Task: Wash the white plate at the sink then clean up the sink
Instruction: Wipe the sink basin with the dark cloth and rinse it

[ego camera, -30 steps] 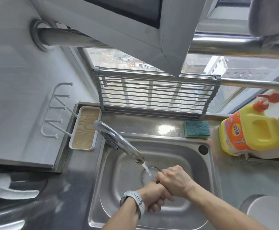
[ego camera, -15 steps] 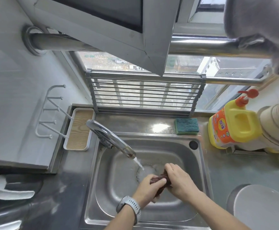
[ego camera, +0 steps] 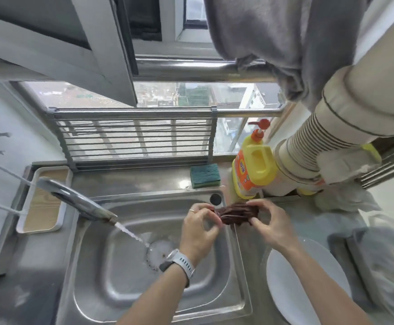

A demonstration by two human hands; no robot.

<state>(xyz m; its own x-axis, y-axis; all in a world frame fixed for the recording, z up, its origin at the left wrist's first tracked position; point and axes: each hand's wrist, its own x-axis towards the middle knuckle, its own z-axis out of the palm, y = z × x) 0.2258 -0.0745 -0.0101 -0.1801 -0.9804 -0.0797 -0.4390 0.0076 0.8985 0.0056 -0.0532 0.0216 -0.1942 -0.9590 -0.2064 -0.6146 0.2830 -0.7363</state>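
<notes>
A dark brown cloth (ego camera: 237, 212), wrung and crumpled, hangs above the sink's right rim. My left hand (ego camera: 199, 233) pinches its left end and my right hand (ego camera: 270, 221) grips its right end. The steel sink (ego camera: 111, 273) lies below, with water running from the faucet (ego camera: 78, 200) onto the drain (ego camera: 158, 254). The white plate (ego camera: 308, 280) lies on the counter right of the sink, partly hidden by my right forearm.
A green sponge (ego camera: 205, 175) and a yellow detergent bottle (ego camera: 253, 170) sit behind the sink. A wood-lined tray (ego camera: 43, 200) is at the back left. A metal rack (ego camera: 135, 137) stands against the window. A grey cloth (ego camera: 379, 268) lies right of the plate.
Both hands lifted the brown cloth out from under the running water and moved it right, up to the sink's right rim. The view shifted right, showing more of the plate.
</notes>
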